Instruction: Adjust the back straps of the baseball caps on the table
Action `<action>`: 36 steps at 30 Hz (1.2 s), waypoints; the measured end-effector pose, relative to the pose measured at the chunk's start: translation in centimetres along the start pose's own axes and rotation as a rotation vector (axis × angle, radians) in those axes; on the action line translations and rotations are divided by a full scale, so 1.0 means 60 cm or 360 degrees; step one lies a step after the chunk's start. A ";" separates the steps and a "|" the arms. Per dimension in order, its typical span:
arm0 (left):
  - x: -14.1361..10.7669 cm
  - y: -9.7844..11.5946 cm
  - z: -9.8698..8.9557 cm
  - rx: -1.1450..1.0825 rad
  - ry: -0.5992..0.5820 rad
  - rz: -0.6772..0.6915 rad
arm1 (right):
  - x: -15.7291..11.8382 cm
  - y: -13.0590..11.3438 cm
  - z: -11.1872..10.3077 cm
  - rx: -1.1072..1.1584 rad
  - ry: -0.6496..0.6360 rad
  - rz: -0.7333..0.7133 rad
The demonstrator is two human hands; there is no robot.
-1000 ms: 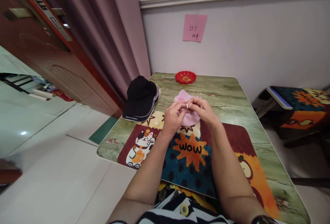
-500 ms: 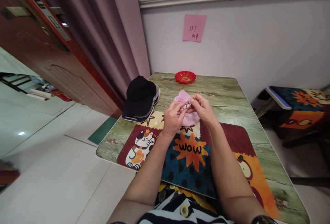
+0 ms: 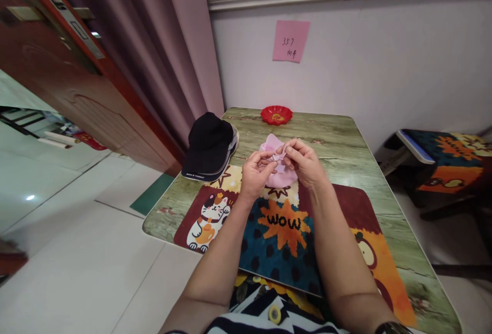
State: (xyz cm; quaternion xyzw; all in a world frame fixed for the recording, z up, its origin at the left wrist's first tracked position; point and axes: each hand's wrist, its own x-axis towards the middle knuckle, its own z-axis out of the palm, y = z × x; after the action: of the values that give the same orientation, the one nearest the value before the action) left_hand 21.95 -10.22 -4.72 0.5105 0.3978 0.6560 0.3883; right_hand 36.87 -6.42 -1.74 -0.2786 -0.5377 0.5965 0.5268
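Note:
A pink cap [image 3: 282, 178] lies on the table at the top edge of the patterned mat [image 3: 277, 242]. Over it, my left hand [image 3: 255, 172] pinches the near end of a pink strap on the cap. My right hand [image 3: 303, 162] also has its fingertips closed on the strap, just to the right. The fingertips of both hands are close together, and small details of the strap between them are too small to make out. To the left sits a stack of caps with a black cap [image 3: 209, 142] on top.
A red scalloped dish [image 3: 276, 115] stands at the back of the wood-patterned table [image 3: 334, 144]. A pink note [image 3: 291, 41] is on the wall behind. An open door [image 3: 115, 113] and curtain are at left, another mat-covered surface [image 3: 453, 154] at right.
My fingertips have shifted slightly on the strap, and my hands have moved a little apart. The cap and the stack stay where they were.

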 end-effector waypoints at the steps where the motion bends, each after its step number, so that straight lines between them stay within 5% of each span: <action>1: 0.001 0.000 0.000 -0.0068 0.0001 -0.0047 | 0.000 0.002 0.003 0.0052 -0.0002 0.0018; 12: 0.000 0.006 -0.007 -0.0062 -0.0004 -0.0114 | -0.002 -0.002 0.004 -0.0314 -0.0055 0.0043; 36: -0.001 0.035 0.001 0.0793 -0.0128 0.0431 | 0.000 0.007 -0.006 -0.0683 0.0009 0.0083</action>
State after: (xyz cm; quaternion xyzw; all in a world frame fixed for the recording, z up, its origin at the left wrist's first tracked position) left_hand 21.82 -11.08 -2.84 0.6642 0.4592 0.5632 0.1753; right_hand 37.06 -6.21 -2.22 -0.3999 -0.6433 0.4810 0.4414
